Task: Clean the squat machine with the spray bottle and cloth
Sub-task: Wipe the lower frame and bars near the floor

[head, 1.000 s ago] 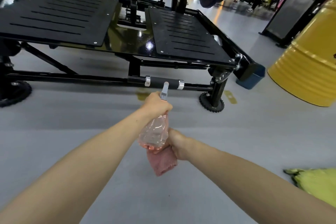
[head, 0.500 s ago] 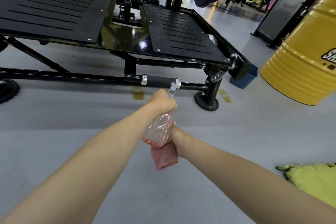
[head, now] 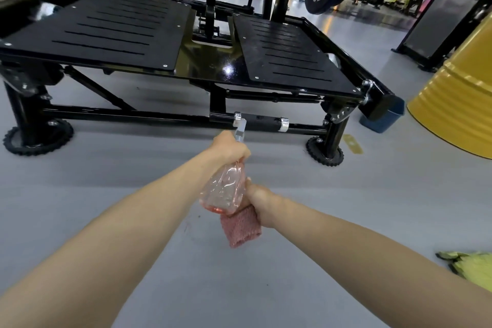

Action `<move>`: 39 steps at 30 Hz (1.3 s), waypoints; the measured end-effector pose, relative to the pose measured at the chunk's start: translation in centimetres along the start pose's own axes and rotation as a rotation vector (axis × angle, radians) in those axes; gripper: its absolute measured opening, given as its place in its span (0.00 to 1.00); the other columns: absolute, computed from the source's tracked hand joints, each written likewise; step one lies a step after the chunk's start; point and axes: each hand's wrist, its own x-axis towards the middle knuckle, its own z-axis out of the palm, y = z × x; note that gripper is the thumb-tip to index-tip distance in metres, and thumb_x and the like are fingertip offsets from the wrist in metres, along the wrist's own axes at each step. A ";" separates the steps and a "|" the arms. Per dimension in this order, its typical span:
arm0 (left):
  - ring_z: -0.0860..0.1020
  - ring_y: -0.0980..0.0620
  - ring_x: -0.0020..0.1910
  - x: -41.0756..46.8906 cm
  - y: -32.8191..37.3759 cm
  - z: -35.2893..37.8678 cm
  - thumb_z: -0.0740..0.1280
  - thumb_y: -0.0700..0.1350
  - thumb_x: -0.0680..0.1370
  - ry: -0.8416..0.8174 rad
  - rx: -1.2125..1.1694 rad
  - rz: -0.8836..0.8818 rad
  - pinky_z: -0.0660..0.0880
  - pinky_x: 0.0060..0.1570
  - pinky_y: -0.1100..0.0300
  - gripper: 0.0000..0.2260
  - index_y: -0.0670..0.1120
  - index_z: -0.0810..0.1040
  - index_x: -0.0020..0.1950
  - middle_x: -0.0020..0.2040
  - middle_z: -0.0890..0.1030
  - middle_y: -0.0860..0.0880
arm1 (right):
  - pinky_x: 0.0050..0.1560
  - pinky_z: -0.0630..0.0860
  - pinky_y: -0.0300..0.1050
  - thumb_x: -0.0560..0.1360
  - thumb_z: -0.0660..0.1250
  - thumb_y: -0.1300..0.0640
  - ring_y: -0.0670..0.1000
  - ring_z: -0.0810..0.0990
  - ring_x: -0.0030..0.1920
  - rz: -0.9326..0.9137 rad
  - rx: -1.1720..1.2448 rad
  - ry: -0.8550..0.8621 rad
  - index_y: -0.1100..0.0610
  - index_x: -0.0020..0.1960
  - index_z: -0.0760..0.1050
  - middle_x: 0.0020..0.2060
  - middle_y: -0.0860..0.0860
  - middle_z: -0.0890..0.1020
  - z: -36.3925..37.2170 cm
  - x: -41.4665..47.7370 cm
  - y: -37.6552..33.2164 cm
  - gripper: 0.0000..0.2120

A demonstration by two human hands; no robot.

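The cleaning looks like it is just at the start. The left hand (head: 230, 148) is curled round the top of the spray bottle (head: 223, 189), in the middle of the view, above the floor (head: 346, 194) and apart from the squat machine (head: 287, 56) at 12 o'clock. The right hand (head: 262, 202) grips the pink cloth (head: 241, 229), which hangs at 6 o'clock of the bottle and touches no part of the machine. I think the wiping is all left to do. The bottle's long way runs from 6 to 12 o'clock, leaning a bit to 1. Its nozzle points at the low black bar (head: 259, 122).
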 end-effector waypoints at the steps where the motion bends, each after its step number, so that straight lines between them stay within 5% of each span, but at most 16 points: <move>1: 0.71 0.50 0.29 0.0 -0.4 -0.6 0.67 0.34 0.66 0.015 -0.017 -0.011 0.68 0.29 0.63 0.08 0.44 0.70 0.34 0.31 0.73 0.48 | 0.61 0.75 0.49 0.78 0.50 0.36 0.54 0.80 0.56 0.003 -0.011 -0.038 0.54 0.58 0.78 0.55 0.53 0.82 0.2 -0.1 -0.2 0.28; 7: 0.72 0.49 0.28 -0.3 -1.6 -3.9 0.67 0.36 0.63 0.045 -0.017 -0.028 0.68 0.29 0.63 0.08 0.41 0.75 0.42 0.35 0.75 0.46 | 0.61 0.73 0.47 0.80 0.48 0.39 0.54 0.79 0.57 -0.031 -0.097 -0.089 0.58 0.60 0.78 0.48 0.58 0.83 2.4 -1.1 -1.4 0.30; 9: 0.70 0.49 0.28 -0.2 -1.6 -5.0 0.67 0.36 0.64 0.041 -0.042 -0.028 0.67 0.28 0.62 0.07 0.42 0.75 0.41 0.34 0.74 0.46 | 0.62 0.70 0.44 0.81 0.46 0.41 0.53 0.77 0.56 -0.066 -0.126 -0.084 0.61 0.54 0.81 0.40 0.57 0.84 2.5 -1.8 -2.0 0.31; 13: 0.68 0.48 0.28 0.7 -0.9 -6.8 0.66 0.34 0.64 0.068 -0.116 -0.038 0.63 0.26 0.63 0.06 0.41 0.73 0.39 0.32 0.71 0.44 | 0.64 0.67 0.43 0.82 0.45 0.42 0.51 0.74 0.52 -0.117 -0.132 -0.052 0.60 0.32 0.80 0.44 0.57 0.85 2.1 -2.8 -3.4 0.35; 19: 0.77 0.42 0.41 2.0 -0.3 -8.0 0.69 0.35 0.61 -0.077 -0.215 -0.094 0.69 0.31 0.61 0.10 0.39 0.73 0.40 0.40 0.78 0.37 | 0.66 0.67 0.46 0.82 0.46 0.43 0.54 0.75 0.58 -0.130 -0.120 -0.068 0.60 0.29 0.79 0.45 0.56 0.85 2.2 -3.4 -4.2 0.36; 22: 0.78 0.44 0.42 1.9 -1.3 -8.1 0.67 0.34 0.62 -0.121 -0.254 -0.074 0.75 0.42 0.54 0.13 0.43 0.75 0.46 0.39 0.75 0.41 | 0.66 0.69 0.48 0.82 0.48 0.44 0.54 0.75 0.57 -0.097 -0.156 -0.036 0.61 0.42 0.82 0.48 0.56 0.84 2.4 -3.3 -3.9 0.30; 24: 0.80 0.43 0.40 1.9 -2.8 -8.4 0.64 0.32 0.67 -0.067 -0.301 -0.075 0.75 0.43 0.54 0.10 0.45 0.73 0.44 0.38 0.73 0.43 | 0.52 0.77 0.50 0.81 0.53 0.49 0.55 0.77 0.47 -0.073 -0.167 -0.013 0.61 0.49 0.81 0.46 0.56 0.83 2.4 -3.3 -3.9 0.22; 27: 0.79 0.43 0.42 2.1 -6.0 -9.3 0.66 0.33 0.67 0.101 -0.291 -0.075 0.77 0.48 0.50 0.13 0.44 0.73 0.49 0.43 0.75 0.43 | 0.32 0.74 0.43 0.79 0.61 0.61 0.53 0.72 0.33 -0.053 -0.250 -0.012 0.64 0.54 0.78 0.38 0.56 0.79 2.1 -3.7 -4.0 0.10; 31: 0.73 0.46 0.42 1.4 -10.6 -9.3 0.65 0.30 0.72 0.222 -0.166 -0.040 0.73 0.41 0.55 0.19 0.44 0.71 0.61 0.48 0.74 0.45 | 0.44 0.74 0.45 0.75 0.62 0.73 0.53 0.74 0.39 -0.130 -0.369 -0.022 0.64 0.57 0.79 0.42 0.55 0.77 2.5 -3.0 -3.9 0.15; 34: 0.74 0.47 0.45 1.2 -13.9 -8.7 0.65 0.29 0.73 0.271 -0.170 -0.051 0.75 0.48 0.53 0.20 0.46 0.70 0.61 0.51 0.76 0.45 | 0.41 0.73 0.41 0.75 0.59 0.73 0.51 0.71 0.44 -0.149 -0.358 -0.020 0.61 0.62 0.73 0.46 0.55 0.75 3.2 -2.5 -4.0 0.18; 36: 0.75 0.45 0.43 1.2 -15.5 -8.6 0.66 0.31 0.74 0.323 -0.238 -0.110 0.78 0.42 0.51 0.18 0.44 0.70 0.60 0.50 0.76 0.45 | 0.38 0.71 0.39 0.75 0.59 0.73 0.52 0.70 0.48 -0.150 -0.277 0.000 0.61 0.69 0.64 0.57 0.58 0.74 3.6 -1.9 -3.8 0.23; 39: 0.76 0.44 0.42 1.6 -17.4 -8.6 0.68 0.34 0.75 0.392 -0.337 -0.125 0.79 0.34 0.52 0.15 0.45 0.70 0.58 0.48 0.77 0.45 | 0.54 0.72 0.43 0.75 0.60 0.72 0.56 0.72 0.60 -0.146 -0.272 0.023 0.58 0.74 0.56 0.67 0.58 0.69 4.4 -0.7 -3.2 0.31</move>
